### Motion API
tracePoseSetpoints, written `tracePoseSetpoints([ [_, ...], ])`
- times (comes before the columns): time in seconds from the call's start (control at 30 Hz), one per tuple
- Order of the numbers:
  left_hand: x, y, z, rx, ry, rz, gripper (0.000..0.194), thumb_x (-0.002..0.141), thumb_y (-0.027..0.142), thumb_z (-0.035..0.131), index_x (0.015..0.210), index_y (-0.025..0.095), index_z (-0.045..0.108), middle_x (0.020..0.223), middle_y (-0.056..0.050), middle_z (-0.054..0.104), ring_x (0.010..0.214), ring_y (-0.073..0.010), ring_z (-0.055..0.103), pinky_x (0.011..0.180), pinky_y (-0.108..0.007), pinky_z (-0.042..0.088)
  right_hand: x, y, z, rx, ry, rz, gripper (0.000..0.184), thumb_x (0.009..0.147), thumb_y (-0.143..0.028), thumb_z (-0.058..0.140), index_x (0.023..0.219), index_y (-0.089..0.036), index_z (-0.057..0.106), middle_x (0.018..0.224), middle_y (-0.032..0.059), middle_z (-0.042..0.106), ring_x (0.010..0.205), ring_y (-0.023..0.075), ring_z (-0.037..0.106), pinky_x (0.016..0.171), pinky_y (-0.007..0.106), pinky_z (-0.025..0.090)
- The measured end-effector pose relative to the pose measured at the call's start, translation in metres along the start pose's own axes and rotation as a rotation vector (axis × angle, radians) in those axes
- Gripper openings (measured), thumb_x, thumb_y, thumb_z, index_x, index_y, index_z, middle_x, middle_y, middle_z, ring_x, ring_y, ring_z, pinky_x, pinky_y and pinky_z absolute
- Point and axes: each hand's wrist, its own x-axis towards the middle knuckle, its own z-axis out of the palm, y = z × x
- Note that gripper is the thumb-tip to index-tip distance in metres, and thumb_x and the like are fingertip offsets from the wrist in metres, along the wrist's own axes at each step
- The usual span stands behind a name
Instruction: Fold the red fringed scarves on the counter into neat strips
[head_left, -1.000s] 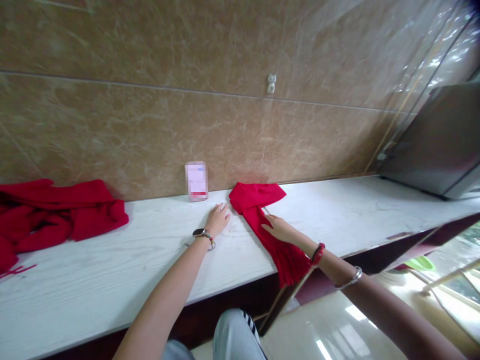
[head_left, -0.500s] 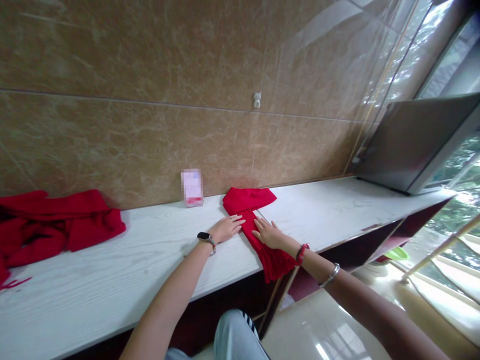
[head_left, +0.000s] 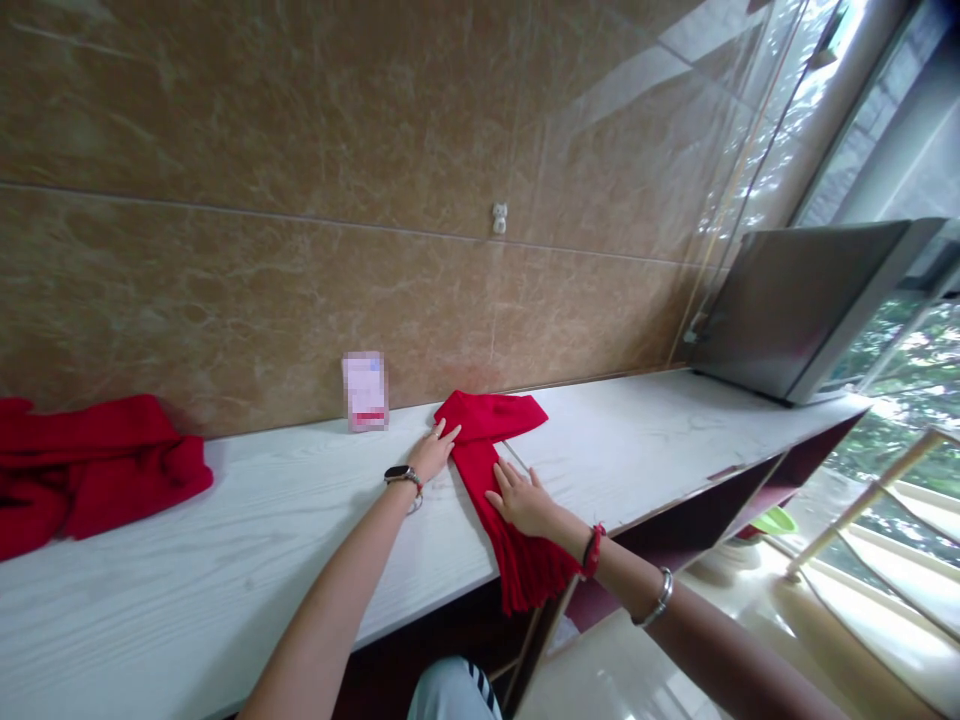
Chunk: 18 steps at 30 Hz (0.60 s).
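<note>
Red scarf (head_left: 474,490) lies on the white wood-grain counter (head_left: 300,520) in front of you, bent at its upper left corner: one short section points right near the wall (head_left: 247,300), and the longer strip slants toward you, its fringe hanging over the front edge. Your left hand (head_left: 433,455) rests palm down at the bend, fingers extended and a little apart on the cloth, pinching nothing that shows. Your right hand (head_left: 527,503) lies flat on the long strip, fingers spread. You wear a dark-faced watch (head_left: 399,473) on the left wrist, a red band (head_left: 595,550) and a silver bangle (head_left: 661,598) on the right arm.

Just behind your left hand, a pixelated card-like item (head_left: 365,392) stands upright against the wall. Well to your left, a heap of red cloth (head_left: 112,465) sits folded over itself.

Under the counter are open-fronted compartments. The one below your left arm is too dark for you to read its contents; the next, right of the upright divider (head_left: 536,650), has something pale (head_left: 566,630) at its bottom. Farther right, a green basin (head_left: 776,520) shows partly, its inside too small to make out. On the counter's far right end stands a grey box-shaped appliance (head_left: 795,305), whose contents you cannot see.
</note>
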Motion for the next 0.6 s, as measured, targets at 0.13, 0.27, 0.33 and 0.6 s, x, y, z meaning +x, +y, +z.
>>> tracePoseSetpoints([
  [0.13, 0.018, -0.006, -0.001, -0.039, -0.018, 0.030, 0.046, 0.091, 0.015, 0.030, 0.137, 0.017, 0.029, 0.142, -0.017, 0.028, 0.119, -0.0202, 0.045, 0.094, -0.031, 0.038, -0.003, -0.002, 0.002, 0.015, 0.024, 0.014, 0.048, 0.092, -0.037, 0.025, 0.131, -0.014, 0.040, 0.139, 0.0187, 0.033, 0.130, 0.0310, 0.026, 0.097, 0.061, 0.025],
  [0.27, 0.019, -0.008, -0.002, -0.030, -0.002, 0.001, 0.046, 0.090, 0.016, 0.030, 0.137, 0.019, 0.031, 0.143, -0.015, 0.027, 0.116, -0.0216, 0.048, 0.096, -0.034, 0.037, -0.001, -0.004, 0.006, 0.090, 0.012, 0.034, 0.049, 0.091, -0.039, 0.027, 0.130, -0.012, 0.041, 0.140, 0.0189, 0.032, 0.131, 0.0311, 0.023, 0.100, 0.062, 0.020],
  [0.33, 0.016, -0.007, -0.002, -0.021, 0.012, 0.017, 0.045, 0.091, 0.021, 0.032, 0.137, 0.021, 0.032, 0.143, -0.015, 0.026, 0.120, -0.0240, 0.044, 0.098, -0.037, 0.035, 0.007, 0.004, 0.006, 0.170, -0.002, 0.072, 0.051, 0.090, -0.043, 0.029, 0.130, -0.014, 0.040, 0.140, 0.0175, 0.032, 0.131, 0.0301, 0.024, 0.100, 0.059, 0.021],
  [0.6, 0.008, 0.005, -0.005, -0.095, 0.022, 0.041, 0.049, 0.092, 0.040, 0.030, 0.138, 0.025, 0.027, 0.146, -0.012, 0.018, 0.133, -0.0276, 0.019, 0.104, -0.044, 0.024, 0.071, 0.111, 0.016, 0.273, 0.153, 0.622, 0.068, 0.087, -0.050, 0.030, 0.137, -0.005, 0.023, 0.139, 0.0271, 0.027, 0.128, 0.0349, 0.027, 0.094, 0.053, 0.032],
])
